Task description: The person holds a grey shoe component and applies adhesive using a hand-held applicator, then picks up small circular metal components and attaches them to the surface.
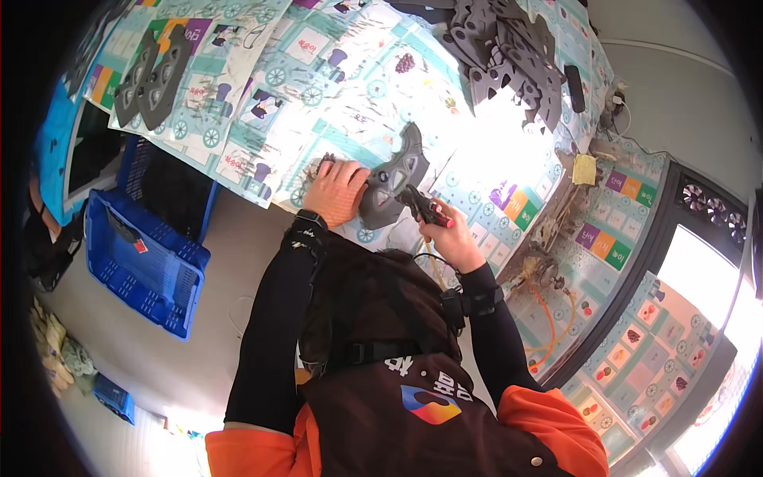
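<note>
A grey curved plastic part with cut-out windows and a notched upper end lies on the patterned table covering in front of me. My left hand grips its left edge, fingers pressed together against it. In my right hand is a black hand tool with red on its end. The tool's dark front reaches the part's right side; whether it touches cannot be made out. Below that hand hangs a thin yellowish hose. Small dark bits sit just beyond my left fingers.
Similar grey parts are heaped at the far right, and two more lie far left. Blue crates stand at the left below the table edge. Orange hoses hang at the right, near a dark-framed window.
</note>
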`<move>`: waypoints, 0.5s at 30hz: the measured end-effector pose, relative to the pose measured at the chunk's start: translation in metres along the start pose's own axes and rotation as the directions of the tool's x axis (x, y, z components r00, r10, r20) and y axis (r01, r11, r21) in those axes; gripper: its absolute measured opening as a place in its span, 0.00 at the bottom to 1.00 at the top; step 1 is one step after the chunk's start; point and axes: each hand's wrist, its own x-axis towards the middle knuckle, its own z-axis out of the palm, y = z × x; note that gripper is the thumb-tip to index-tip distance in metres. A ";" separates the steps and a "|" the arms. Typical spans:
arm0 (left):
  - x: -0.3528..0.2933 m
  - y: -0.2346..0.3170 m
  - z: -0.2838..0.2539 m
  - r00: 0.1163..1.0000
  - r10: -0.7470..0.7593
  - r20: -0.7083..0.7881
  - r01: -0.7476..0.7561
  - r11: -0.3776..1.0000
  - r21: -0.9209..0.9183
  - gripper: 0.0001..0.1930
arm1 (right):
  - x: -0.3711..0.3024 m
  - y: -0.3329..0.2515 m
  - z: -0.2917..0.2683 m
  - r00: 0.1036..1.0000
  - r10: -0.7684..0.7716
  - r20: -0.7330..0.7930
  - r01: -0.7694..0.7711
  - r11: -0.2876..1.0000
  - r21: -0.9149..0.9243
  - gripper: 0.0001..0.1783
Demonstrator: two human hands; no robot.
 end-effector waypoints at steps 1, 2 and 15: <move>0.000 -0.002 -0.002 1.000 0.002 -0.001 -0.002 1.000 0.009 0.17 | -0.001 -0.003 0.001 1.000 -0.009 0.002 0.009 1.000 0.004 0.18; 0.001 -0.003 -0.004 1.000 0.006 -0.019 -0.006 1.000 0.010 0.17 | -0.005 -0.006 0.001 0.999 -0.040 -0.012 0.041 0.998 0.054 0.17; 0.004 0.052 0.006 0.935 -0.355 -0.030 0.313 0.858 -0.407 0.10 | -0.050 0.090 -0.059 0.929 -0.038 -0.367 0.174 0.923 0.344 0.18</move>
